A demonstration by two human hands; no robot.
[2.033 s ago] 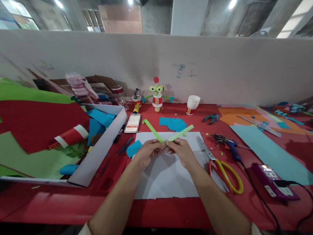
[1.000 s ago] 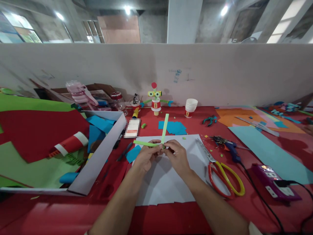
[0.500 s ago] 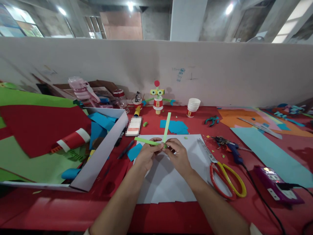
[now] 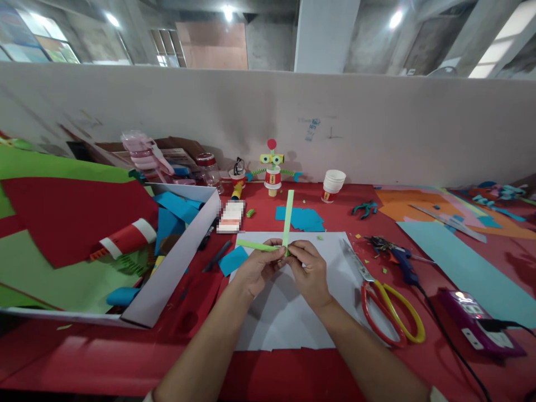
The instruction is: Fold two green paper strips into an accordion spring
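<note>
Above the white paper, the left hand and right hand meet; each grip pinches the green strips near their corner; scissors lie rightward.

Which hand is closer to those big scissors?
Right. The right hand sits to the left of the scissors; the left hand is farther left, beyond the right hand.

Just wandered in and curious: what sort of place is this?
Likely a papercraft workspace: the left hand and right hand hold light-green paper strips, red-and-yellow-handled scissors lie to the right, and a figure with a paper-cup body stands farther back.
</note>
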